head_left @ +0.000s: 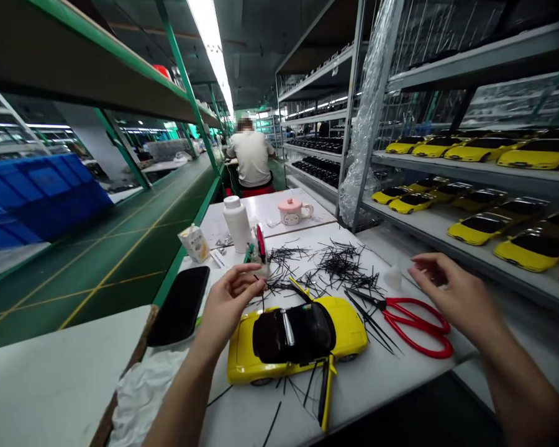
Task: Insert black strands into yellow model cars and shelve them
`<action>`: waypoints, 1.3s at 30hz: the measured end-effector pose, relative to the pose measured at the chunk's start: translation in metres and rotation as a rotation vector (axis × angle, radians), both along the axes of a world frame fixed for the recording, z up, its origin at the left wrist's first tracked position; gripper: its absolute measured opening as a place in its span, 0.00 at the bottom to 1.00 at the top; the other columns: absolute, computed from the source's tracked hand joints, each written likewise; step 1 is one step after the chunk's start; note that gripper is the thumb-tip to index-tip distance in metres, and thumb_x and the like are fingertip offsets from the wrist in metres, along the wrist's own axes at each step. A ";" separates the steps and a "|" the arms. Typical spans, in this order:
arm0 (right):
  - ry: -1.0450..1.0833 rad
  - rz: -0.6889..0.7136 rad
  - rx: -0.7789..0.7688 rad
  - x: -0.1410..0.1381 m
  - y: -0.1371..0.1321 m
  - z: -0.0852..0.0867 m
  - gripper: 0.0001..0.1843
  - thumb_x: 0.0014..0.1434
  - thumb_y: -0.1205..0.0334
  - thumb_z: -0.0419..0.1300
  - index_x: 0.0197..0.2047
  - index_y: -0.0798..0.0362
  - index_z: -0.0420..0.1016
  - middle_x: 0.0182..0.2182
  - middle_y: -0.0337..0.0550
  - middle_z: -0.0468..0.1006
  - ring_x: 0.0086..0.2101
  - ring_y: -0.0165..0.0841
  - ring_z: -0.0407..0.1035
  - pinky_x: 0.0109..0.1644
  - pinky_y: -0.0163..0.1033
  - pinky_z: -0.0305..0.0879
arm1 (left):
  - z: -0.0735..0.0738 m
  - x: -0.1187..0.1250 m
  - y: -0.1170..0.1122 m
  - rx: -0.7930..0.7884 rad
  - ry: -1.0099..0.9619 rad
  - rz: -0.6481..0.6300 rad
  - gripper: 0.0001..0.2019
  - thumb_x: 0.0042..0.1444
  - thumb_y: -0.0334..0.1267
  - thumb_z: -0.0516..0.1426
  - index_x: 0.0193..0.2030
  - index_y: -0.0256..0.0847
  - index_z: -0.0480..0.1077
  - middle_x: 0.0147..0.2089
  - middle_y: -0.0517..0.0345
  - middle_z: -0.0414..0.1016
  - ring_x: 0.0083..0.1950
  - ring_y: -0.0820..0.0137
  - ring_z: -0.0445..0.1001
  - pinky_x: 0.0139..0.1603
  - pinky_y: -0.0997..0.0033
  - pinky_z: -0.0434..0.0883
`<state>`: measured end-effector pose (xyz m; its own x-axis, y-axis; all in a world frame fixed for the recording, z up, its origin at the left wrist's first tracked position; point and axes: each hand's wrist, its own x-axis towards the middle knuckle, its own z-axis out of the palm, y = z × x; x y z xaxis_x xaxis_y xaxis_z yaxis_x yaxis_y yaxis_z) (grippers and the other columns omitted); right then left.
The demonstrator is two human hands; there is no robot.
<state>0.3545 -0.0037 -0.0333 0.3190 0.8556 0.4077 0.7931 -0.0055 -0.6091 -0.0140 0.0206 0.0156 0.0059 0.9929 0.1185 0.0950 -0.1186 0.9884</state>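
A yellow toy sports car (pixel 347 323) with a black roof lies on the white table, its near door (pixel 327 394) and far door (pixel 300 288) swung out. Over the car's rear left, my left hand (pixel 235 292) has its thumb and fingers closed together; a thin black strip (pixel 263 302) hangs from the fingertips. My right hand (pixel 442 282) is raised to the right, fingers bent and thumb apart, with nothing visible in it. Below it lie red-handled scissors (pixel 417 323), blades toward a pile of black strips (pixel 342 264). A small translucent piece (pixel 393 277) is near my right fingertips.
A white bottle (pixel 236 225), pink-lidded mug (pixel 290 212), small carton (pixel 194 243) and red-handled pliers (pixel 261 242) stand behind the car. A phone (pixel 179 304) lies left. Shelves (pixel 410 230) of yellow cars line the right. A person (pixel 250 158) sits ahead, back turned.
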 end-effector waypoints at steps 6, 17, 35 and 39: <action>0.027 0.006 -0.165 0.006 0.028 -0.042 0.30 0.54 0.46 0.57 0.55 0.54 0.64 0.49 0.58 0.75 0.42 0.47 0.74 0.42 0.47 0.70 | 0.000 0.003 -0.001 0.012 0.001 0.018 0.19 0.47 0.42 0.67 0.44 0.38 0.73 0.34 0.55 0.79 0.43 0.64 0.78 0.47 0.65 0.76; -0.019 0.378 0.237 -0.087 0.040 0.034 0.20 0.58 0.53 0.56 0.52 0.54 0.69 0.38 0.50 0.74 0.36 0.41 0.69 0.41 0.46 0.65 | -0.006 -0.010 0.004 0.104 -0.056 0.133 0.13 0.49 0.38 0.64 0.41 0.37 0.73 0.39 0.52 0.80 0.43 0.65 0.78 0.46 0.67 0.74; 0.334 0.691 0.071 -0.243 0.171 0.033 0.14 0.58 0.59 0.59 0.24 0.51 0.64 0.20 0.37 0.72 0.25 0.31 0.65 0.32 0.37 0.59 | -0.032 -0.021 0.022 -0.017 -0.150 0.114 0.10 0.44 0.33 0.61 0.36 0.36 0.71 0.33 0.54 0.79 0.30 0.73 0.73 0.36 0.72 0.69; 0.512 0.580 0.203 -0.218 0.164 0.054 0.14 0.64 0.57 0.55 0.27 0.50 0.62 0.23 0.37 0.72 0.24 0.28 0.65 0.30 0.35 0.61 | -0.034 -0.017 0.024 -0.029 -0.142 0.085 0.10 0.43 0.32 0.61 0.35 0.36 0.72 0.32 0.54 0.79 0.30 0.74 0.73 0.35 0.73 0.68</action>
